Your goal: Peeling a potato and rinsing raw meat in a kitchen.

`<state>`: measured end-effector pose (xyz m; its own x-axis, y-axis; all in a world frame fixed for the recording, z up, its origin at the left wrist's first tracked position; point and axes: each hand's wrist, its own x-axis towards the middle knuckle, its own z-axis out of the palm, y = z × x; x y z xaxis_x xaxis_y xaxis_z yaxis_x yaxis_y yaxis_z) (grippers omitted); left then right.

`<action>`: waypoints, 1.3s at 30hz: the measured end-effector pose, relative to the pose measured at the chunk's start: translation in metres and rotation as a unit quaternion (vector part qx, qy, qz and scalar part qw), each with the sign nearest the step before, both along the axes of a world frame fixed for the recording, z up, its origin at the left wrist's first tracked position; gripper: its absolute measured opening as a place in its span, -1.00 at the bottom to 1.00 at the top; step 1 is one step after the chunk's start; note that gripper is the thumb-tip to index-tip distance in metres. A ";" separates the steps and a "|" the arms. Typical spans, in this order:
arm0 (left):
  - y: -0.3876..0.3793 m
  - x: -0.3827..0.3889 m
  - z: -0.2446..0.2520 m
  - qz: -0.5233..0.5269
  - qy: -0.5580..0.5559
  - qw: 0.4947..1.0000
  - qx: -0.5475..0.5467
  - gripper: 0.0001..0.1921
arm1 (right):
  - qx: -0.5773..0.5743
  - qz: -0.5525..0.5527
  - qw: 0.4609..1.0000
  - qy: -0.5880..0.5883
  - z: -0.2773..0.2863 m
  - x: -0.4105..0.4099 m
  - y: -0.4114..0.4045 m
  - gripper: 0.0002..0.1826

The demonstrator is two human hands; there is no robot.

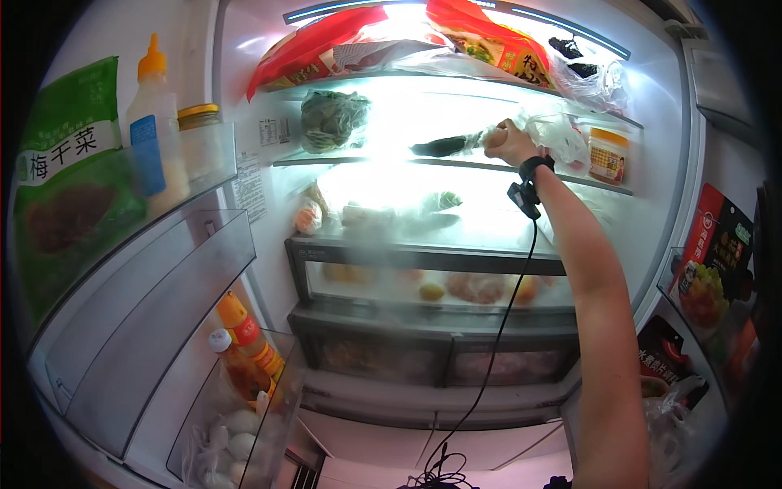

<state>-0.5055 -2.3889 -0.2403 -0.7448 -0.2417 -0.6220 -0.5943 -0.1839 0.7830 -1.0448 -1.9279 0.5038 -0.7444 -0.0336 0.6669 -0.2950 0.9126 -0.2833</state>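
Reaching into an open refrigerator, my right hand (507, 143) grips the end of a plastic-wrapped dark green vegetable (441, 147), perhaps a cucumber, at the second shelf. A white plastic bag (555, 131) lies just right of the hand, beside a yellow-lidded jar (608, 156). On the same shelf's left stands a bagged leafy green vegetable (335, 121). Another wrapped green vegetable (445, 200) lies one level down. A black strap with a cabled device (525, 195) is around my right wrist. My left hand is out of view.
Red food bags (489, 43) fill the top shelf. Below are drawers (427, 263) with produce. The left door holds a squeeze bottle (153, 122), a green packet (73, 159), sauce bottles (244, 342) and bagged eggs (241, 445); packets (712, 244) stand in the right door. A black cable (498, 342) hangs down.
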 end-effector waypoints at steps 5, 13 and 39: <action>-0.004 0.041 -0.071 -0.011 0.121 0.992 0.033 -0.58 | -0.213 0.085 0.966 0.123 0.025 0.010 0.027 -0.18; 0.102 -0.205 0.182 -0.212 0.261 0.940 -0.052 -0.50 | -0.255 0.122 0.959 0.029 0.029 0.072 0.020 -0.16; 0.257 -0.480 0.709 -0.168 0.573 0.388 -0.702 -0.64 | -0.392 0.260 0.856 0.214 -0.061 0.132 0.013 -0.42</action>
